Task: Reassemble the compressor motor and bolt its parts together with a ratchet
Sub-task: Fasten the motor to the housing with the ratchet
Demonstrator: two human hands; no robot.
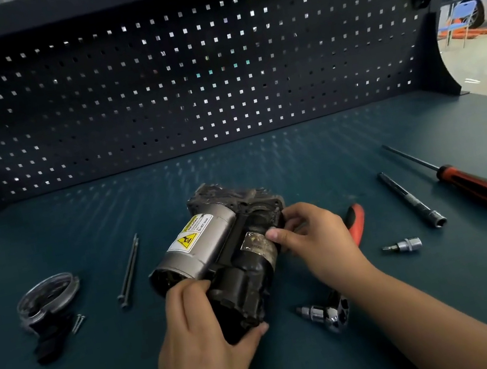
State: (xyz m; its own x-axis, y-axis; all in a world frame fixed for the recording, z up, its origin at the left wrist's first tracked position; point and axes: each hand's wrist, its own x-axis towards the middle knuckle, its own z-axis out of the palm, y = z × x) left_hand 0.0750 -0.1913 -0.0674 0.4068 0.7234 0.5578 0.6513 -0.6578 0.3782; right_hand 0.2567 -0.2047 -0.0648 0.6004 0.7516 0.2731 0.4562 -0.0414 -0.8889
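Note:
The compressor motor, a grey cylinder with a yellow warning label joined to a dirty black housing, lies tilted at the middle of the bench. My left hand grips its near end, fingers curled round the black housing. My right hand holds the far right side, thumb pressed on a worn label. The chrome ratchet lies on the mat under my right forearm, partly hidden. Two long bolts lie side by side left of the motor. A round end cover sits at far left with two short screws beside it.
Right of the motor lie red-handled pliers, an extension bar, a bit socket and a red-and-black screwdriver. A black plastic part lies near the cover. A dark pegboard closes the back of the bench.

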